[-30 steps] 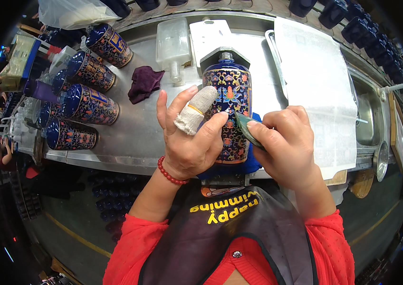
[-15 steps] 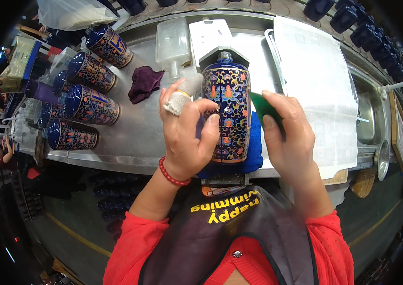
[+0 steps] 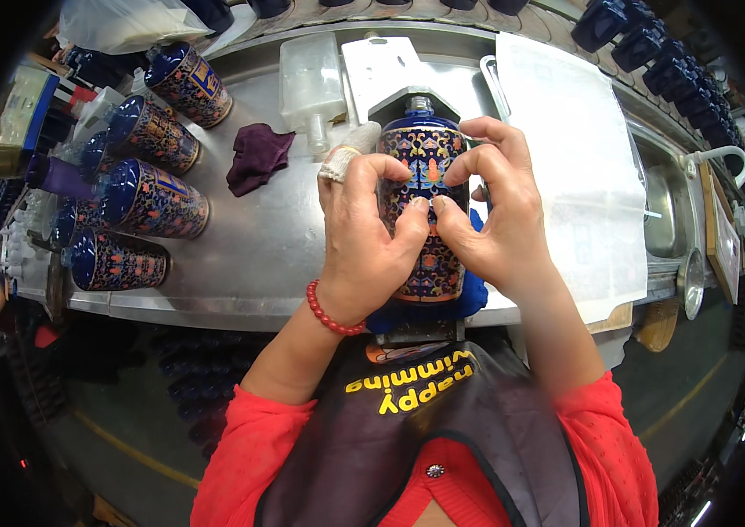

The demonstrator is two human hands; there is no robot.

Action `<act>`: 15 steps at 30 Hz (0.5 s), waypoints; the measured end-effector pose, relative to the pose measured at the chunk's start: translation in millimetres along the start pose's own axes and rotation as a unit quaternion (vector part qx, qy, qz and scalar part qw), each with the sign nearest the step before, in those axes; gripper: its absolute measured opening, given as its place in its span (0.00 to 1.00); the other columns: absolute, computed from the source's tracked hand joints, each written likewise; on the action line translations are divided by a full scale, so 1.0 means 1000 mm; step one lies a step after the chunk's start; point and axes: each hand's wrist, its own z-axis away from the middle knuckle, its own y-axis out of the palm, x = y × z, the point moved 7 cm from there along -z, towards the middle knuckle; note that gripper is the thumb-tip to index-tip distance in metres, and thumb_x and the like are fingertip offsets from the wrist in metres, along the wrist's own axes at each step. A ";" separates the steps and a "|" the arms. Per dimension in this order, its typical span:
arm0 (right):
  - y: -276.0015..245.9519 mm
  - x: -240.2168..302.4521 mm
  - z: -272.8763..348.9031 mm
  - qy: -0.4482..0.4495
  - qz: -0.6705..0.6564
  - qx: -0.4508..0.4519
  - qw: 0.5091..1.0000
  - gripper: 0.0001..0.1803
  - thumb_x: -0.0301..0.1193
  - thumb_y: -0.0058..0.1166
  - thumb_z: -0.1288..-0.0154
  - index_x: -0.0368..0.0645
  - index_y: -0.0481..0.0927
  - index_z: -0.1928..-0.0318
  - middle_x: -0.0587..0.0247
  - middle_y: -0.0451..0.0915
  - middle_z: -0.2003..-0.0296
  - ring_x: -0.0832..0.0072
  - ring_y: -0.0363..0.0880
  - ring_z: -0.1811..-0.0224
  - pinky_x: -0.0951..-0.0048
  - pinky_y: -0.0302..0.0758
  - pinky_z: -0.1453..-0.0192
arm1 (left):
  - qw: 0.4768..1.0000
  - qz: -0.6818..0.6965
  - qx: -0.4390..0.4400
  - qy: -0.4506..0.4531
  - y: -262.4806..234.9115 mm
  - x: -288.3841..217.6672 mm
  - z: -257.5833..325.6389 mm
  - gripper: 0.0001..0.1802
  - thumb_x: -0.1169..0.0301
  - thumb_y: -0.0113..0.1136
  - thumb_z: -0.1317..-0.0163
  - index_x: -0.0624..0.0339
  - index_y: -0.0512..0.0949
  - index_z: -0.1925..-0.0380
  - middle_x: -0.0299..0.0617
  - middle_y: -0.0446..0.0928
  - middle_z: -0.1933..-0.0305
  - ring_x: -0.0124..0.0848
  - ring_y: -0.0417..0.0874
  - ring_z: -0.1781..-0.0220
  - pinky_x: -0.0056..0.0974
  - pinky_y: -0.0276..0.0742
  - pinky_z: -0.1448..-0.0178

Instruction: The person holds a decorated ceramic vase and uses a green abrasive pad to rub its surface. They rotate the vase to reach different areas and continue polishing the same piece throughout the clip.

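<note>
Both hands, left hand (image 3: 364, 233) and right hand (image 3: 491, 215), are clamping the patterned bottle (image 3: 425, 211) at the surface's (image 3: 249, 255) near edge, leaving open metal leftward.

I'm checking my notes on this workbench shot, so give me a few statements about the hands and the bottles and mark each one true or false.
1. Both hands are on the patterned blue bottle lying in front of the person. True: the left hand and the right hand press their thumbs on its side.
2. The left hand wears a red bead bracelet at the wrist. True.
3. The purple cloth lies under the right hand. False: it lies on the metal bench, left of the left hand.
4. The other patterned bottles stand upright at the right. False: they lie on their sides at the left.
5. One left finger is wrapped in white tape. True.
</note>
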 end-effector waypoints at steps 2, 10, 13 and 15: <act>0.002 0.001 -0.001 -0.001 0.010 0.002 1.000 0.10 0.23 0.63 0.47 0.43 0.78 0.63 0.53 0.74 0.40 0.66 0.78 0.43 0.69 0.77 0.55 | 0.999 0.028 0.015 -0.031 0.002 0.006 0.001 0.18 0.74 0.67 0.45 0.59 0.75 0.55 0.51 0.75 0.50 0.50 0.72 0.44 0.54 0.63 0.34; 0.004 0.001 -0.002 0.014 0.023 0.015 1.000 0.11 0.23 0.62 0.48 0.44 0.78 0.62 0.55 0.74 0.41 0.68 0.77 0.43 0.70 0.76 0.54 | 0.999 0.038 0.014 -0.010 0.003 0.007 0.000 0.20 0.75 0.68 0.47 0.58 0.74 0.54 0.52 0.73 0.51 0.52 0.72 0.42 0.54 0.62 0.33; 0.002 0.002 -0.002 0.018 0.011 0.017 1.000 0.11 0.23 0.61 0.47 0.44 0.77 0.62 0.55 0.74 0.41 0.68 0.77 0.43 0.71 0.75 0.54 | 0.999 0.033 0.013 -0.005 0.003 0.006 0.000 0.20 0.75 0.67 0.47 0.59 0.74 0.54 0.52 0.73 0.51 0.52 0.72 0.43 0.54 0.62 0.33; 0.002 0.003 -0.001 0.018 0.013 0.018 1.000 0.11 0.23 0.61 0.47 0.44 0.77 0.61 0.56 0.74 0.41 0.69 0.77 0.43 0.71 0.75 0.54 | 0.999 0.032 0.012 -0.003 0.003 0.006 0.000 0.20 0.74 0.67 0.47 0.59 0.74 0.54 0.51 0.73 0.51 0.52 0.72 0.43 0.54 0.62 0.33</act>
